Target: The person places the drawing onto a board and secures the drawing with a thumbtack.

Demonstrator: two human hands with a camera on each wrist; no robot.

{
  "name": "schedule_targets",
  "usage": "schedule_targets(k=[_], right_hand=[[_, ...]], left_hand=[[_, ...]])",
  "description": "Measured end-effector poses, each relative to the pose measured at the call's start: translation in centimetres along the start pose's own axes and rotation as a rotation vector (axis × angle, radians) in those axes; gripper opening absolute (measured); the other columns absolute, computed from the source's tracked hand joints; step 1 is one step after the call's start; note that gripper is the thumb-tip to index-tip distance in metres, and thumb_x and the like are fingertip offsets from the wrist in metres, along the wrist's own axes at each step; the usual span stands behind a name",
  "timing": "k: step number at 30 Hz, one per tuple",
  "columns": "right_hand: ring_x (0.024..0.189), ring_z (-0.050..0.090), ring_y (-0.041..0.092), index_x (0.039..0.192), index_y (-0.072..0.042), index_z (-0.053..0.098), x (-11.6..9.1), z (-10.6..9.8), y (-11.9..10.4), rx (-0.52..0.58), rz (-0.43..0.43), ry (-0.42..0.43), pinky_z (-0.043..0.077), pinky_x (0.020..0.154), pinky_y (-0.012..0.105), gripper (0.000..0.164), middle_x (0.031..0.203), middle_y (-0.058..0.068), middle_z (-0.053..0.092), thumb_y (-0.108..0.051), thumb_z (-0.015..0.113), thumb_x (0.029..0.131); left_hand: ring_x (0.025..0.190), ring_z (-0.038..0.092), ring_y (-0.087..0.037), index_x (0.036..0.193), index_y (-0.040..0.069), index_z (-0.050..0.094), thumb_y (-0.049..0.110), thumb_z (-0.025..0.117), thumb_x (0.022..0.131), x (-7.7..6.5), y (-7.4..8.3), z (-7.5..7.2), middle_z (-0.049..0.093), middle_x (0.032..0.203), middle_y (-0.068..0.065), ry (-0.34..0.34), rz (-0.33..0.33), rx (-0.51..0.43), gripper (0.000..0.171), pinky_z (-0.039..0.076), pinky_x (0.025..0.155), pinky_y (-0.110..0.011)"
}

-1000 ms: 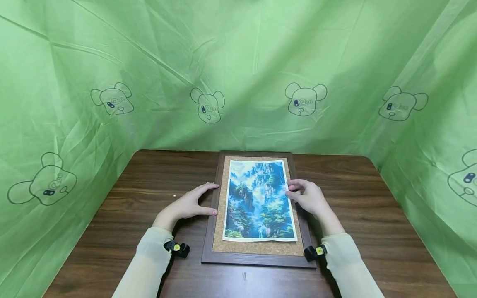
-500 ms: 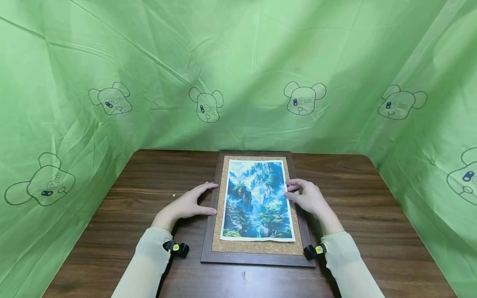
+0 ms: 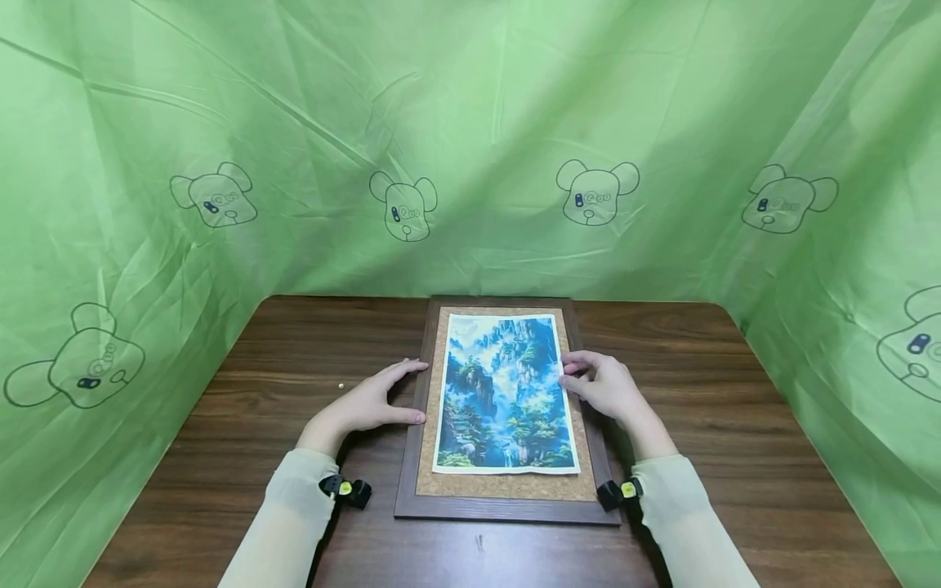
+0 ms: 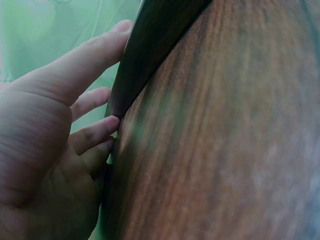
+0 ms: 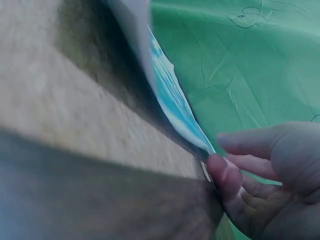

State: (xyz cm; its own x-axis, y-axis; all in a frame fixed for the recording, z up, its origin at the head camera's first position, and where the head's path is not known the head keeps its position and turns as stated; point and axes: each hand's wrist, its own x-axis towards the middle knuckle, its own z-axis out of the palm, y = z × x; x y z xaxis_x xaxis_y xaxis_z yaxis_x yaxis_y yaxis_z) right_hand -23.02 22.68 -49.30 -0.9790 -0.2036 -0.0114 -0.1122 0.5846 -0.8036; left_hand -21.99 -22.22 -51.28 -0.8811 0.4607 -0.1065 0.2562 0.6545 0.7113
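Observation:
A dark wooden frame (image 3: 507,511) with a cork backing (image 3: 507,485) lies on the table. On the cork is a landscape print (image 3: 507,392) of blue mountains, mist and green trees, bordered in white. My left hand (image 3: 363,406) touches the frame's left edge, its thumb and fingertips spread along the rim. At the opposite side my right hand (image 3: 608,390) pinches the print's right edge between thumb and fingers. The right wrist view shows that edge of the print (image 5: 172,95) raised off the cork, casting a shadow under it.
The brown wood-grain table (image 3: 309,343) extends on both sides of the frame. A tiny pale bead-like speck (image 3: 341,385) sits left of it. Green fabric (image 3: 500,122) with printed bear heads surrounds the back and sides.
The print has slid slightly left on the cork, and its lower edge looks a little flatter. Both hands keep their places at the frame and the print; the view has shifted a bit.

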Motion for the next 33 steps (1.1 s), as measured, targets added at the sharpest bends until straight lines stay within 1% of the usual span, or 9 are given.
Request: schedule_targets(k=[3,5,8,10,14,22,26,29,33], right_hand=[[0.101,0.072,0.028,0.143,-0.005,0.070,0.0,-0.9,0.7,-0.096,-0.089,0.022,0.060,0.083,0.047,0.046,0.126,0.012,0.076,-0.022,0.082,0.102],[0.120,0.069,0.035,0.146,-0.006,0.069,-0.1,-1.5,1.2,-0.155,-0.151,0.008,0.056,0.098,0.057,0.052,0.138,0.014,0.071,-0.024,0.084,0.099],[0.150,0.046,0.046,0.155,-0.009,0.062,-0.2,-2.2,2.0,-0.200,-0.216,-0.078,0.038,0.117,0.073,0.067,0.164,0.015,0.052,-0.032,0.087,0.097],[0.159,0.028,0.050,0.162,-0.011,0.055,-0.3,-2.4,2.5,-0.204,-0.242,-0.150,0.028,0.120,0.079,0.078,0.175,0.014,0.037,-0.039,0.086,0.096],[0.163,0.017,0.052,0.167,-0.017,0.047,-0.4,-2.2,2.9,-0.199,-0.254,-0.241,0.020,0.119,0.083,0.089,0.180,0.012,0.027,-0.049,0.086,0.094],[0.163,0.013,0.052,0.168,-0.021,0.048,-0.4,-2.0,2.8,-0.231,-0.242,-0.268,0.013,0.118,0.087,0.091,0.179,0.010,0.028,-0.053,0.087,0.092],[0.164,0.011,0.053,0.168,-0.023,0.048,-0.3,-1.8,2.7,-0.268,-0.225,-0.290,0.009,0.115,0.090,0.090,0.181,0.007,0.025,-0.055,0.086,0.092],[0.164,0.010,0.052,0.168,-0.023,0.048,-0.3,-1.8,2.6,-0.279,-0.204,-0.304,0.007,0.115,0.091,0.090,0.181,0.006,0.024,-0.055,0.086,0.092],[0.163,0.010,0.054,0.167,-0.022,0.048,-0.4,-1.7,2.4,-0.273,-0.197,-0.305,0.007,0.114,0.092,0.090,0.181,0.009,0.024,-0.053,0.086,0.093]], left_hand=[[0.164,0.025,-0.041,0.169,0.029,0.042,0.058,0.089,0.089,0.1,0.0,0.1,0.029,0.178,-0.015,-0.001,0.000,-0.001,0.098,0.029,0.126,-0.069],[0.164,0.026,-0.041,0.169,0.029,0.042,0.058,0.089,0.089,0.1,0.0,0.1,0.029,0.178,-0.014,-0.002,0.001,-0.002,0.098,0.029,0.126,-0.069],[0.164,0.026,-0.041,0.169,0.029,0.042,0.058,0.088,0.089,0.1,0.0,0.1,0.029,0.178,-0.014,-0.004,0.006,-0.002,0.097,0.030,0.125,-0.070],[0.164,0.026,-0.041,0.170,0.029,0.042,0.058,0.088,0.089,0.1,0.0,0.1,0.029,0.178,-0.014,-0.005,0.007,-0.002,0.097,0.030,0.125,-0.070],[0.164,0.026,-0.042,0.170,0.028,0.042,0.058,0.088,0.090,0.1,0.0,0.1,0.029,0.178,-0.014,-0.007,0.005,0.003,0.097,0.029,0.125,-0.070],[0.162,0.030,-0.042,0.169,0.023,0.044,0.058,0.088,0.089,0.0,0.4,-0.2,0.033,0.176,-0.016,-0.001,0.012,0.054,0.098,0.030,0.126,-0.067],[0.160,0.037,-0.039,0.166,0.021,0.048,0.056,0.087,0.091,-0.2,0.5,-0.9,0.042,0.172,-0.014,0.015,0.031,0.086,0.092,0.033,0.125,-0.065],[0.154,0.046,-0.037,0.161,0.018,0.055,0.052,0.086,0.094,-0.7,0.0,-2.0,0.053,0.165,-0.011,0.083,0.044,0.081,0.081,0.038,0.123,-0.062],[0.146,0.055,-0.037,0.154,0.016,0.063,0.047,0.083,0.099,-1.7,-1.3,-4.2,0.063,0.155,-0.009,0.251,0.038,0.069,0.066,0.042,0.120,-0.062]])
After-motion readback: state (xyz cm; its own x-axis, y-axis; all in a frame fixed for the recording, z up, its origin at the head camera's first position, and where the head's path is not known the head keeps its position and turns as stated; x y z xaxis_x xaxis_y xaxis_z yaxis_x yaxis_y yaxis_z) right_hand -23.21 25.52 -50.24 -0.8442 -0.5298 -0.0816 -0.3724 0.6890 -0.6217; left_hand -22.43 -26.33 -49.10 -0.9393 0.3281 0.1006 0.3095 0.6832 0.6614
